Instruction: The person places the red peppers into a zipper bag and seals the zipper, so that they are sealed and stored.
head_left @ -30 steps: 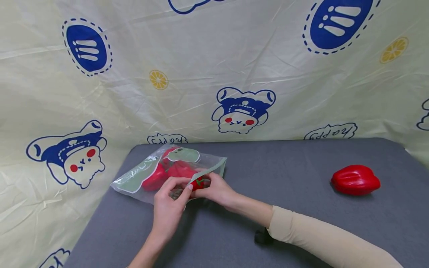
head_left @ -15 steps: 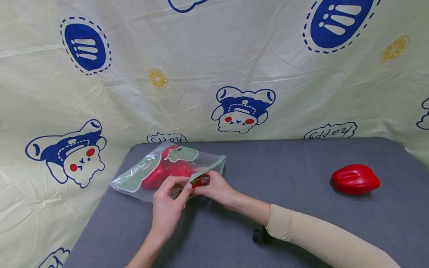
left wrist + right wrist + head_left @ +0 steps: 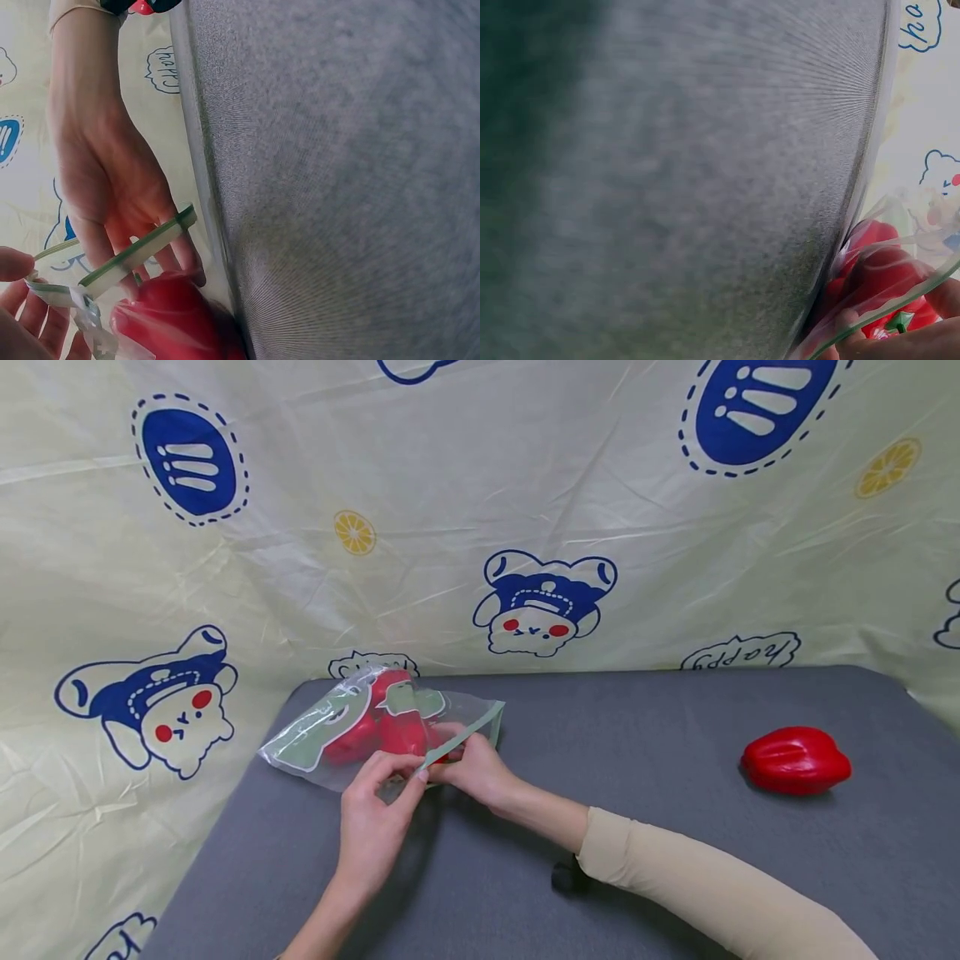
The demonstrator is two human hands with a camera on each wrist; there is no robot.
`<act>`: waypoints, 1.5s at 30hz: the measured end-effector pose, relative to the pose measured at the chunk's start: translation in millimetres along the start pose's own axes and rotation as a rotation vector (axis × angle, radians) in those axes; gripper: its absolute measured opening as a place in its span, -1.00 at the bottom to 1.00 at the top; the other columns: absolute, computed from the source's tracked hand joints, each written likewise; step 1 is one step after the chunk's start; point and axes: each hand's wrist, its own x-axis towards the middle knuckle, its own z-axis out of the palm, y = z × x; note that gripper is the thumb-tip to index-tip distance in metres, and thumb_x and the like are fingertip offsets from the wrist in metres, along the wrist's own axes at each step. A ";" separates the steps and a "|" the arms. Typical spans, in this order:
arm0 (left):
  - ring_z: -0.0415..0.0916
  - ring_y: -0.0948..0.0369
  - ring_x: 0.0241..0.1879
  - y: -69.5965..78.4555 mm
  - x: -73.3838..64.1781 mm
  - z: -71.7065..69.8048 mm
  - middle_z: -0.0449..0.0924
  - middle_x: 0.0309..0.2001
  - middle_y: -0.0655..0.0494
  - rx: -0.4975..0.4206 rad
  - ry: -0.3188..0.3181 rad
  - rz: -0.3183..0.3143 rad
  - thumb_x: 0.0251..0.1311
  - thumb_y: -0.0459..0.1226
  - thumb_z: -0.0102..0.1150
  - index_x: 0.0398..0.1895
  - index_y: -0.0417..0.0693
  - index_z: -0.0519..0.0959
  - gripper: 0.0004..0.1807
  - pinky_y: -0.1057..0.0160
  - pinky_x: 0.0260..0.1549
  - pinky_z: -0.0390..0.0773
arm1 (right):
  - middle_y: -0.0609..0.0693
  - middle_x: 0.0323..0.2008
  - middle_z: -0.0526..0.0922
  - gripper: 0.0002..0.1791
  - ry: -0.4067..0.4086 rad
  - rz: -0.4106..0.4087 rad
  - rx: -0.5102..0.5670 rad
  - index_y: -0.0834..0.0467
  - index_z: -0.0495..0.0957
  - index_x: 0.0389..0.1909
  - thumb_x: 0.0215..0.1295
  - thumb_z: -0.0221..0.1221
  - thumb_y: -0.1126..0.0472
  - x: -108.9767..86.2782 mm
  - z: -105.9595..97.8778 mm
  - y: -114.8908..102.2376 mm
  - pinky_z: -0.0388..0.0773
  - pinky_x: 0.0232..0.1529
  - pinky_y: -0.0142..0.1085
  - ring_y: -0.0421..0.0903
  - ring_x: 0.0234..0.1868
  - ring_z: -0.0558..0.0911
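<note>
A clear zip bag (image 3: 307,745) with green print lies at the table's left, several red bell peppers (image 3: 402,732) inside. My left hand (image 3: 369,822) pinches the near corner of its mouth between thumb and fingers. Through that mouth reaches my right hand (image 3: 480,774), its fingers inside the bag. It grips a red bell pepper (image 3: 877,328) with a green stem, mostly hidden by hand and bag in the head view. In the left wrist view the bag's green-edged rim (image 3: 139,256) crosses the right fingers.
Another red bell pepper (image 3: 795,761) lies on the right of the grey table (image 3: 637,735). Behind the table hangs a pale printed curtain (image 3: 435,468). A small black object (image 3: 568,878) shows under the right sleeve.
My right hand has pushed further into the bag, carrying the green-stemmed pepper inward. The bag's filled part has shifted slightly up and away. My left hand keeps its pinch.
</note>
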 end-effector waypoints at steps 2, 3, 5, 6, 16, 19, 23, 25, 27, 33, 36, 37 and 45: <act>0.49 0.20 -0.31 0.8 0.6 -0.6 0.55 -0.32 0.02 0.002 -0.001 -0.021 0.14 -0.50 0.32 -0.22 -0.21 0.69 -0.85 0.15 -0.19 0.57 | 0.16 0.05 0.59 -0.39 0.011 0.010 -0.009 0.27 0.42 0.25 0.16 0.35 0.37 1.1 0.5 -1.2 0.61 -0.10 -0.21 0.05 -0.12 0.64; 0.49 0.20 -0.30 0.8 0.8 -0.8 0.55 -0.31 0.03 0.001 -0.001 -0.030 0.14 -0.50 0.32 -0.21 -0.20 0.69 -0.84 0.14 -0.18 0.57 | 0.17 0.05 0.59 -0.39 0.015 0.019 -0.008 0.27 0.41 0.26 0.16 0.35 0.37 1.3 0.8 -2.0 0.61 -0.09 -0.20 0.04 -0.13 0.64; 0.49 0.21 -0.30 1.3 1.5 -1.2 0.55 -0.31 0.04 -0.003 0.003 -0.050 0.14 -0.49 0.32 -0.21 -0.19 0.70 -0.84 0.07 -0.17 0.56 | 0.18 0.06 0.58 -0.38 0.017 0.027 -0.006 0.27 0.40 0.26 0.16 0.35 0.37 1.8 1.1 -2.8 0.62 -0.09 -0.20 0.04 -0.13 0.66; 0.49 0.20 -0.29 0.8 1.6 -1.1 0.55 -0.31 0.04 -0.008 0.004 -0.051 0.14 -0.49 0.32 -0.20 -0.18 0.70 -0.83 0.05 -0.16 0.55 | 0.19 0.06 0.58 -0.38 0.016 0.027 -0.006 0.28 0.40 0.26 0.16 0.35 0.38 1.7 1.2 -2.8 0.61 -0.08 -0.20 0.04 -0.13 0.66; 0.51 0.13 -0.30 1.6 1.4 -0.8 0.57 -0.30 -0.01 -0.019 0.001 -0.049 0.15 -0.47 0.32 -0.19 -0.20 0.69 -0.84 0.12 -0.17 0.56 | 0.15 0.03 0.60 -0.39 -0.057 0.051 -0.004 0.33 0.41 0.23 0.15 0.36 0.36 -3.8 0.5 -0.2 0.59 -0.07 -0.22 0.03 -0.15 0.68; 0.52 0.12 -0.30 0.1 1.1 -1.1 0.57 -0.30 -0.01 -0.016 0.002 -0.048 0.15 -0.46 0.32 -0.19 -0.20 0.69 -0.84 0.07 -0.16 0.56 | 0.15 0.09 0.58 -0.42 -0.056 0.064 0.001 0.33 0.44 0.21 0.15 0.36 0.35 -3.6 0.2 0.2 0.59 -0.06 -0.22 0.02 -0.13 0.68; 0.53 0.07 -0.28 -11.2 1.0 -0.7 0.57 -0.29 0.01 -0.025 0.000 -0.025 0.16 -0.45 0.32 -0.17 -0.17 0.69 -0.83 0.08 -0.16 0.57 | 0.17 0.10 0.57 -0.45 -0.059 0.074 -0.006 0.34 0.46 0.19 0.16 0.35 0.36 -2.4 0.3 0.3 0.60 -0.06 -0.23 0.02 -0.13 0.69; 0.53 0.09 -0.28 -20.3 1.6 -0.1 0.58 -0.28 0.07 -0.026 -0.003 -0.025 0.16 -0.43 0.33 -0.17 -0.09 0.70 -0.82 0.15 -0.18 0.57 | 0.16 0.08 0.58 -0.45 -0.075 0.071 -0.016 0.35 0.46 0.19 0.16 0.35 0.37 -2.2 -0.4 0.7 0.60 -0.06 -0.24 0.01 -0.13 0.69; 0.53 0.13 -0.28 -29.3 2.6 0.6 0.57 -0.28 0.13 -0.024 -0.005 -0.028 0.17 -0.40 0.34 -0.18 -0.01 0.71 -0.82 0.22 -0.21 0.58 | 0.14 0.04 0.60 -0.49 -0.093 0.075 -0.024 0.33 0.49 0.15 0.16 0.35 0.37 -2.3 -1.9 0.9 0.60 -0.07 -0.25 0.00 -0.14 0.68; 0.53 0.20 -0.30 -41.0 4.6 0.9 0.56 -0.29 0.21 -0.011 -0.005 -0.007 0.17 -0.32 0.37 -0.17 0.15 0.71 -0.80 0.24 -0.25 0.56 | 0.15 0.02 0.61 -0.56 -0.126 0.108 -0.024 0.26 0.53 0.10 0.20 0.34 0.33 -6.6 -11.4 -2.1 0.60 -0.04 -0.20 0.01 -0.11 0.69; 0.53 0.21 -0.29 -40.7 4.4 0.3 0.55 -0.28 0.23 -0.004 -0.005 -0.021 0.17 -0.32 0.38 -0.17 0.18 0.70 -0.79 0.22 -0.24 0.57 | 0.17 0.12 0.57 -0.51 -0.117 0.125 -0.065 0.27 0.48 0.16 0.21 0.33 0.30 -9.8 -16.6 -4.1 0.59 0.00 -0.17 0.04 -0.04 0.67; 0.53 0.21 -0.28 -40.3 4.3 0.0 0.55 -0.28 0.24 -0.001 -0.006 -0.029 0.16 -0.31 0.38 -0.16 0.19 0.70 -0.78 0.21 -0.24 0.57 | 0.18 0.15 0.54 -0.49 -0.111 0.132 -0.085 0.28 0.47 0.17 0.20 0.33 0.29 -11.3 -18.5 -5.1 0.59 0.01 -0.15 0.05 -0.01 0.66; 0.51 0.21 -0.27 -37.5 4.6 -0.3 0.55 -0.27 0.18 0.002 -0.004 -0.072 0.16 -0.29 0.39 -0.16 0.14 0.70 -0.81 0.19 -0.21 0.56 | 0.20 0.23 0.47 -0.42 -0.118 0.152 -0.139 0.28 0.42 0.26 0.23 0.32 0.26 -28.8 -38.3 -15.3 0.55 0.07 -0.10 0.07 0.09 0.60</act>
